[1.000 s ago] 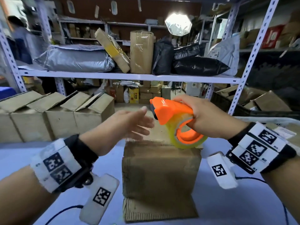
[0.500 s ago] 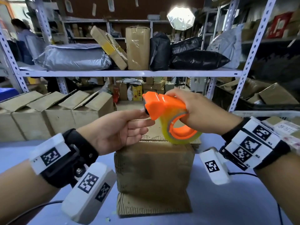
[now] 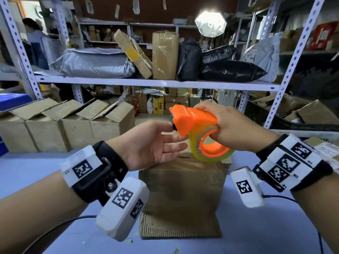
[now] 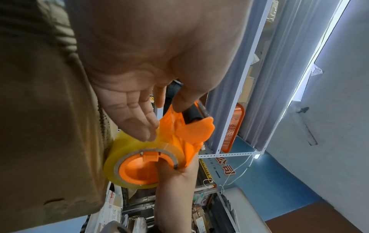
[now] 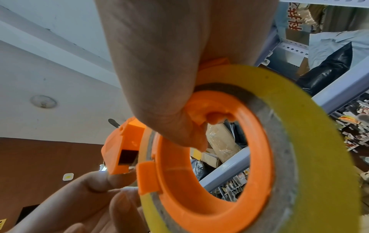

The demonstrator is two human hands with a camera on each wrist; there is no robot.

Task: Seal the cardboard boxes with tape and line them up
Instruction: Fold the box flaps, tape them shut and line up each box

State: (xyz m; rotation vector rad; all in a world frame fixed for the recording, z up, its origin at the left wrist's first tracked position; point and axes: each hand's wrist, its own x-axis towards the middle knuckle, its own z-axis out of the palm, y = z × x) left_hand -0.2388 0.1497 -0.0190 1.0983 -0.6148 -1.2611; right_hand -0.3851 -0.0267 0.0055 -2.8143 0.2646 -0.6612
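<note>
My right hand (image 3: 231,129) grips an orange tape dispenser (image 3: 192,118), fingers hooked through the core of its yellowish clear tape roll (image 3: 213,157). It hovers just above the far edge of a closed brown cardboard box (image 3: 181,189) on the pale blue table (image 3: 266,226). My left hand (image 3: 176,132) is palm up at the dispenser's mouth. In the left wrist view its thumb (image 4: 179,102) and a finger pinch the loose tape end by the black roller (image 4: 191,116), while the other fingers lie straight against the roll (image 4: 123,151). The right wrist view shows the roll (image 5: 299,126) close up.
A row of several cardboard boxes (image 3: 77,129) with raised flaps stands at the table's back left. Behind them is a metal rack (image 3: 156,82) with parcels and bags. Opened cartons (image 3: 311,114) lie at the right. A person (image 3: 34,43) stands far left. A cable (image 3: 55,226) trails from my left wrist.
My left hand has reached right and up from open air to the dispenser's mouth, and its thumb and finger have closed on the tape end. The dispenser has stayed above the box.
</note>
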